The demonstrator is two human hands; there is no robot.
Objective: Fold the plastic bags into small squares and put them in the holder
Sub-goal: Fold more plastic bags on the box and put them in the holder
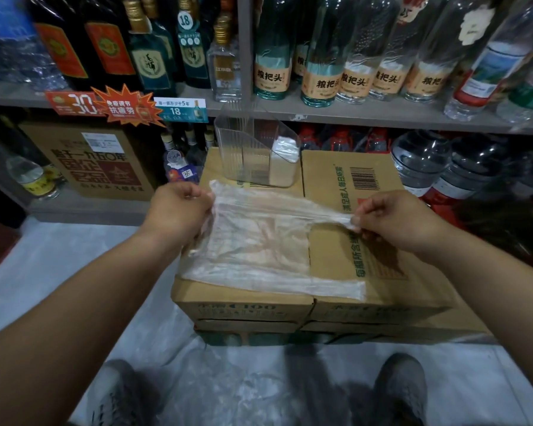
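A clear plastic bag [259, 244] lies spread across the top of a cardboard box [345, 259]. My left hand [179, 210] pinches the bag's upper left corner. My right hand [391, 219] pinches one stretched handle at the upper right. The other handle lies flat along the box's near edge. A clear ribbed holder [253, 152] stands at the far side of the box, with a folded white bag [285, 155] inside its right compartment.
The box tops a stack of cartons on a pale floor. More loose plastic bags [222, 385] lie on the floor between my shoes. Shelves of bottles [320, 56] run behind, with a brown carton [93, 161] and large water jugs [428, 161] below.
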